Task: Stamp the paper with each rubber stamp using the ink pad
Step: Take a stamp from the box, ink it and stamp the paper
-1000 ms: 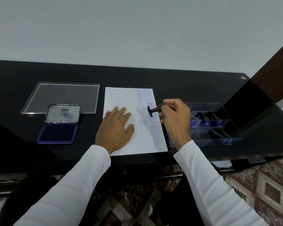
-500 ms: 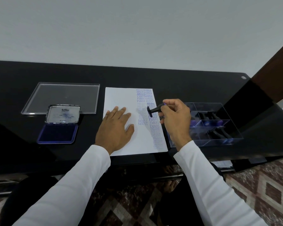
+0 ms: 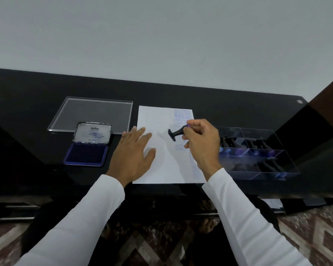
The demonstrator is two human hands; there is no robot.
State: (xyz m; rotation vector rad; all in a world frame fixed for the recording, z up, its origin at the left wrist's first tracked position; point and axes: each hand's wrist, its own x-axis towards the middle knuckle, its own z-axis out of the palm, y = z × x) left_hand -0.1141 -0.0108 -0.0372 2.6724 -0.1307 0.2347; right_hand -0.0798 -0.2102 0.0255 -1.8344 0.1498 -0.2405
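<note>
Pinching a black rubber stamp [image 3: 175,133] by its handle, right hand [image 3: 202,144] holds it tilted just above the paper [image 3: 161,169], beside blue SAMPLE prints. Left hand [image 3: 133,156] lies flat, fingers straight, on the sheet. Ink pad [image 3: 86,153] open, left on desk [image 3: 27,112].

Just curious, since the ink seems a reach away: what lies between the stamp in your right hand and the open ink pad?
In the head view, the left hand lies flat on the paper, between the stamp and the ink pad.
</note>
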